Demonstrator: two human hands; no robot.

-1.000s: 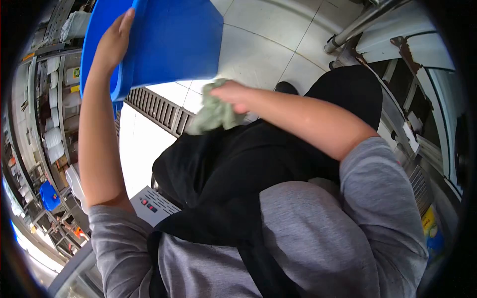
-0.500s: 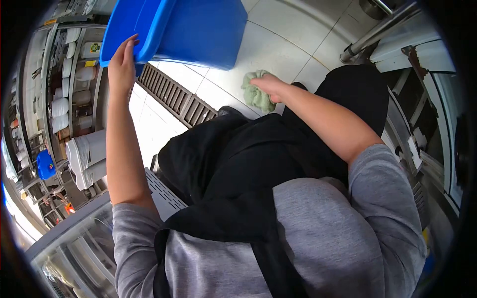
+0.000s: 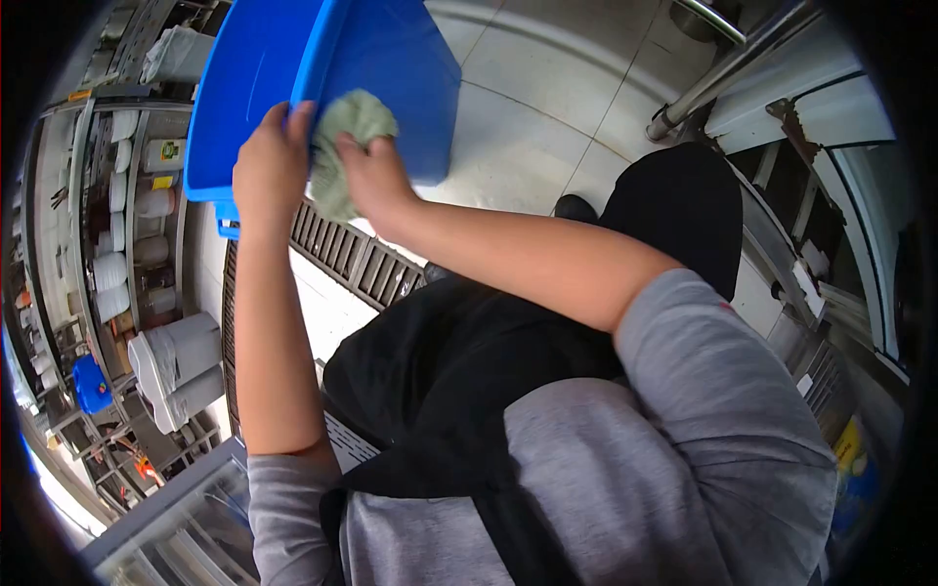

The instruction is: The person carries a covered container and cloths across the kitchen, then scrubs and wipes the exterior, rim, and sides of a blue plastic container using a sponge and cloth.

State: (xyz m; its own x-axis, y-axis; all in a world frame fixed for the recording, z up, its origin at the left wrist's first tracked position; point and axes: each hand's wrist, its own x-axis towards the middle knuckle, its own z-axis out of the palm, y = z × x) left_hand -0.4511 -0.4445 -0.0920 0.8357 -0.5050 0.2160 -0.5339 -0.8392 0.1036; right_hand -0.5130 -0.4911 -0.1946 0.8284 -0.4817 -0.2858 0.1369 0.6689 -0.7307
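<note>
A large blue plastic bin [image 3: 415,73] is tipped on its side, its opening facing left. My left hand [image 3: 271,166] grips the bin's rim at the near corner, fingers curled over the edge. In my right hand [image 3: 383,190] is a pale green cloth [image 3: 354,122], bunched up and pressed against the outer side of the bin just below the rim. The fingertips under the cloth are hidden.
A slotted floor drain [image 3: 357,256] runs across the white tiles [image 3: 532,122] below the bin. Shelving with stacked white containers [image 3: 112,269] and a grey bin [image 3: 181,361] stand at left. A metal pipe leg [image 3: 713,83] and equipment are at right.
My right hand has brought the cloth from over the floor, leftward, onto the bin's side. My left hand and the bin's near corner sit slightly lower in view.
</note>
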